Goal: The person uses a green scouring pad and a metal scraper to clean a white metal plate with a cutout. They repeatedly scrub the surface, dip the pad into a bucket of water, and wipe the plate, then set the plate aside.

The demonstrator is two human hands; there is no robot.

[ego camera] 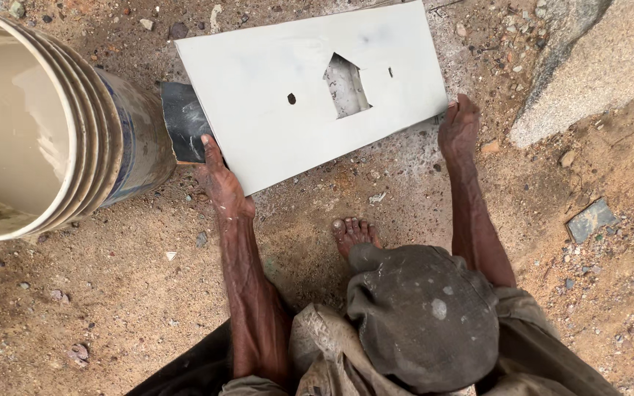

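A pale grey flat panel (273, 88) lies tilted over the sandy ground, with a house-shaped cutout (346, 86) and two small holes in it. My left hand (218, 180) grips its near left edge, thumb on top. A dark sheet like sandpaper (183, 121) sticks out from under the panel just beyond that thumb. My right hand (458, 128) holds the panel's near right corner, fingers curled at the edge.
A large plastic bucket (122, 139) of murky water stands at the left, close to the dark sheet. A big pale stone (588, 66) lies at the upper right. My bare foot (354, 235) and bent knee (420, 308) are below the panel. A small flat slab (588, 220) rests at the right.
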